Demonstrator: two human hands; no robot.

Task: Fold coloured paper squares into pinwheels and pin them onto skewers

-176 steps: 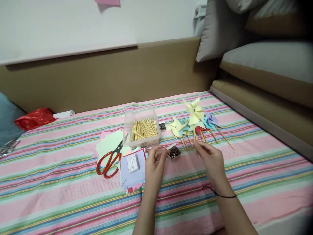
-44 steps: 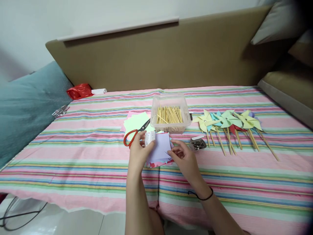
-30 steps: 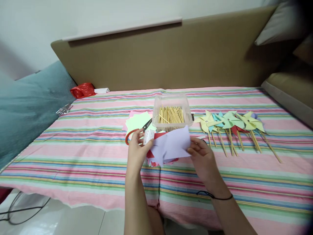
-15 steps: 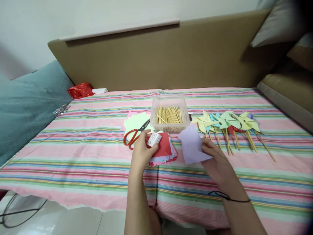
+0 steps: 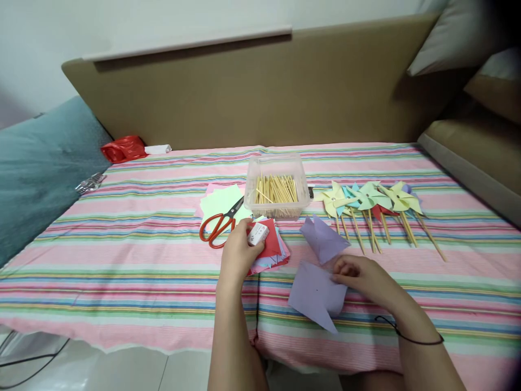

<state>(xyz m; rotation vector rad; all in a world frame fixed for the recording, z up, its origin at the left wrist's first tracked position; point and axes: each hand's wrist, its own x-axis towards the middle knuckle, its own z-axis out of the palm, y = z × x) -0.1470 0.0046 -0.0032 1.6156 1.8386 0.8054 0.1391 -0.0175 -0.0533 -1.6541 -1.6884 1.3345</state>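
Observation:
My left hand point(image 5: 236, 252) is closed round a small white box point(image 5: 259, 233), over a stack of cut paper squares point(image 5: 273, 251) with red on top. Between thumb and finger, my right hand point(image 5: 363, 278) pinches the edge of a purple paper point(image 5: 313, 293) with slits cut in it and a small dot at its middle. Just behind that sheet, a second purple paper point(image 5: 323, 240) rests on the cloth with folded-up parts. Scissors point(image 5: 220, 225) with red handles lie left of the stack, their blades across pale green paper point(image 5: 220, 202).
A clear plastic box point(image 5: 299, 203) of wooden sticks stands behind the paper stack. Several finished paper pinwheels point(image 5: 370, 198) on sticks lie to the right. A red plastic bag point(image 5: 124, 149) and silvery metal items point(image 5: 90, 183) are at the far left. Striped cloth point(image 5: 154, 260) covers the seat.
My right hand has come lower and nearer to me, bringing a purple paper down towards the cloth. A second purple paper now shows separately behind it. The left hand keeps the white box.

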